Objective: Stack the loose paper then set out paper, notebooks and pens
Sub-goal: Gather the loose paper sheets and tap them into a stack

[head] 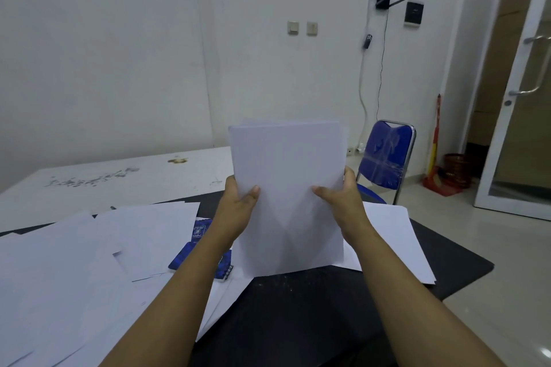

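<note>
- In the head view, I am watching the left hand (238,207) and the right hand (346,202) holding a stack (287,188) of white paper upright, one hand on each side edge.
- Each thumb is lying flat on the near face of the stack. The other fingers are wrapping round behind it, so both hands are clamping the paper; I cannot see the hidden fingers.
- The stack is standing in the middle of the view, and its bottom edge is coming down to the black table (298,322); I cannot tell whether it is touching.
- Loose sheets (74,262) are lying spread and overlapping on the left of the table, and more sheets (393,235) are lying on the right, behind the right forearm.
- Two blue notebooks are lying between the left forearm and the loose sheets: the near one (196,262), spiral-bound, and the far one (199,231), partly under paper.
- A white table (119,179) is standing beyond the black one, and a blue chair (384,155) is standing to the right of the stack.
</note>
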